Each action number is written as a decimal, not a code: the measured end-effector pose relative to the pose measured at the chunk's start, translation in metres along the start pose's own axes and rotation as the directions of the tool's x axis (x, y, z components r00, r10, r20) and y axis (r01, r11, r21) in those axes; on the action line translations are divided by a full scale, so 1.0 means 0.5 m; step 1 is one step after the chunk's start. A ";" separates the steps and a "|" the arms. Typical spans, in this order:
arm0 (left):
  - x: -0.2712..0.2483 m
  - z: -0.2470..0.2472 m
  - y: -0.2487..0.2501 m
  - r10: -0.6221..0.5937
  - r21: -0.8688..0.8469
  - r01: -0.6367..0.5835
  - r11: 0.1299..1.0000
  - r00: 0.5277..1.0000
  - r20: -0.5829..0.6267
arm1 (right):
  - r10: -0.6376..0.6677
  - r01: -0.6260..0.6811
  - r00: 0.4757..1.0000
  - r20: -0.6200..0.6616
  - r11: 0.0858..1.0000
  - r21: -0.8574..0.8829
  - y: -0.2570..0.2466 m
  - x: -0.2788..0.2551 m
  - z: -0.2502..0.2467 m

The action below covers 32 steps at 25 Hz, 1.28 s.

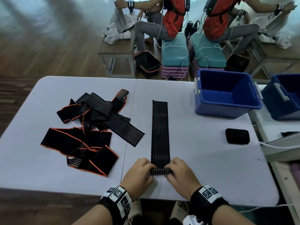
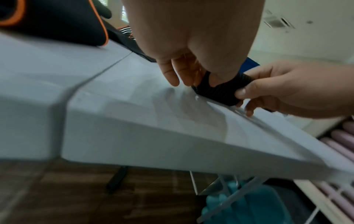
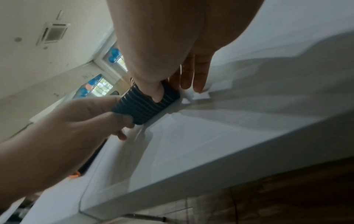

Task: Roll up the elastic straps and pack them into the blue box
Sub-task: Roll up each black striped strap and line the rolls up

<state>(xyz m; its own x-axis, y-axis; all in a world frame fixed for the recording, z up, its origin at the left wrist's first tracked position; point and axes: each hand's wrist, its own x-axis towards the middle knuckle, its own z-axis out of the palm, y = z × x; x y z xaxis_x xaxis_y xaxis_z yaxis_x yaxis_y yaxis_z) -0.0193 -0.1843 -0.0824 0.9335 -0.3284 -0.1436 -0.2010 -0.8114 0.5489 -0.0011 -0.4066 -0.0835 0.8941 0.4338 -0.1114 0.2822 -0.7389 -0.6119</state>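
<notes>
Lying flat on the white table (image 1: pixel 203 159), a striped black strap (image 1: pixel 159 132) is pinched at its rolled near end by the left hand (image 1: pixel 138 173) and right hand (image 1: pixel 180 174). A rolled strap (image 1: pixel 237 136) sits near the blue box (image 1: pixel 225 108), seemingly empty. Loose straps (image 1: pixel 90 127) are heaped left.

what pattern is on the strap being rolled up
Black with thin pale lengthwise stripes and no orange edging; the strap shows best in the head view.
</notes>
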 end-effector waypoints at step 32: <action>0.026 0.011 0.001 -0.372 -0.264 0.330 0.906 0.919 -0.132 | 0.423 -0.408 0.906 0.031 0.851 0.331 0.014 0.025 -0.010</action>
<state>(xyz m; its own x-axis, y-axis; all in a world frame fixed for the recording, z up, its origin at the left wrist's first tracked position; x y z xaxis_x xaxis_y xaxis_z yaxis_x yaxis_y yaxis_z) -0.0090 -0.1916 -0.0885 0.9715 0.0642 -0.2281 0.2040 -0.7159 0.6678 0.0139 -0.4090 -0.0850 0.9185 0.0965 -0.3835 -0.2398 -0.6352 -0.7341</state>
